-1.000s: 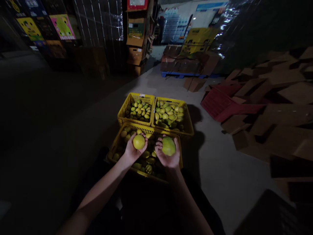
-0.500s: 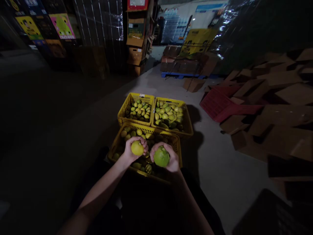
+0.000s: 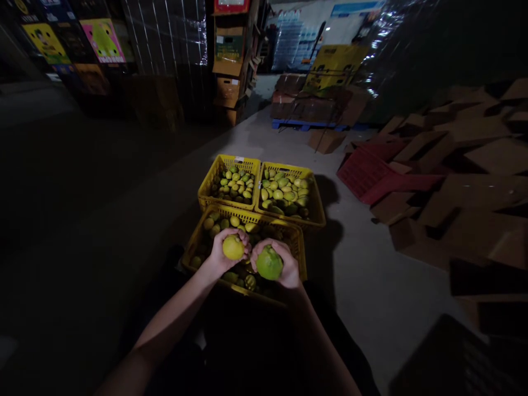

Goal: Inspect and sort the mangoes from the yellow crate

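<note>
One yellow fruit (image 3: 233, 247) is cupped in your left hand (image 3: 218, 256), one green fruit (image 3: 269, 263) clasped in your right hand (image 3: 289, 268); both, turned within the last second, show you another side above the near yellow crate (image 3: 298, 240).

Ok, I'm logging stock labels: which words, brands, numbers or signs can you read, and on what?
None can be read with certainty.
Pink box: pale lettering, too blurred.
Green-fronted carton: yellow lettering, too blurred.
Yellow carton at back right: dark print, too small.
White label on the rear left crate: too small.
Held yellow fruit and green fruit: no lettering visible.
</note>
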Action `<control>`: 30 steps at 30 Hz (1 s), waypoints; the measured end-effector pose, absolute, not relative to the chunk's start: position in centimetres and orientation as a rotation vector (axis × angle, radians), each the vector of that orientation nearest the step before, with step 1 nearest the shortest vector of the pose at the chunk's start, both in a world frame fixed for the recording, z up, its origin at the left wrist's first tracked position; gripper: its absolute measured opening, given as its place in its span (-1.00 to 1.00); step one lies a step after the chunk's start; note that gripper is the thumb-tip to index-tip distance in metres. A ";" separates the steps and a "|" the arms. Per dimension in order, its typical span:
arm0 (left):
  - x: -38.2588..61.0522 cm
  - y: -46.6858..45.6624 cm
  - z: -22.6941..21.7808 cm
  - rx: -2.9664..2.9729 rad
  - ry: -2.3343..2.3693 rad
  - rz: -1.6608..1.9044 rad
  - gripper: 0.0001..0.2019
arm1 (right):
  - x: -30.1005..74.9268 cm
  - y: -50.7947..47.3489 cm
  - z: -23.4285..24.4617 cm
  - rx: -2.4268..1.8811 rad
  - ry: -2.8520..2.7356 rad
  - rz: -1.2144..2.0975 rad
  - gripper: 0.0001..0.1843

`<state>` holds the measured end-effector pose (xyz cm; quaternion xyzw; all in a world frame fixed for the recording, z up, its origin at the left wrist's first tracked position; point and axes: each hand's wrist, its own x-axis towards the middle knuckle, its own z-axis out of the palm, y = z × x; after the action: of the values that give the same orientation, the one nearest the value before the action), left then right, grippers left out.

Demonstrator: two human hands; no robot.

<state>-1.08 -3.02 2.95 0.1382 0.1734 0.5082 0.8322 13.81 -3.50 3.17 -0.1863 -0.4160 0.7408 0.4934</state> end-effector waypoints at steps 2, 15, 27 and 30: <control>-1.1 -3.0 2.9 0.255 0.366 1.074 -0.86 | 13.8 -3.5 3.2 -0.461 -0.987 1.812 -0.69; -0.1 -1.2 1.7 -0.123 0.588 1.257 -0.68 | 14.0 -1.3 1.8 -0.785 -0.051 1.873 -0.65; 0.2 -1.3 1.8 -0.007 0.559 1.257 -0.73 | 13.7 -1.1 1.5 -0.839 0.018 1.854 -0.67; 0.0 -1.4 1.8 0.026 0.560 1.230 -0.77 | 13.7 -1.3 1.8 -0.861 0.011 1.781 -0.76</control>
<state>0.04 -1.38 1.81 0.0120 0.2589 0.5692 0.7802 13.74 -1.32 1.81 -0.3637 0.0045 0.7522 0.5495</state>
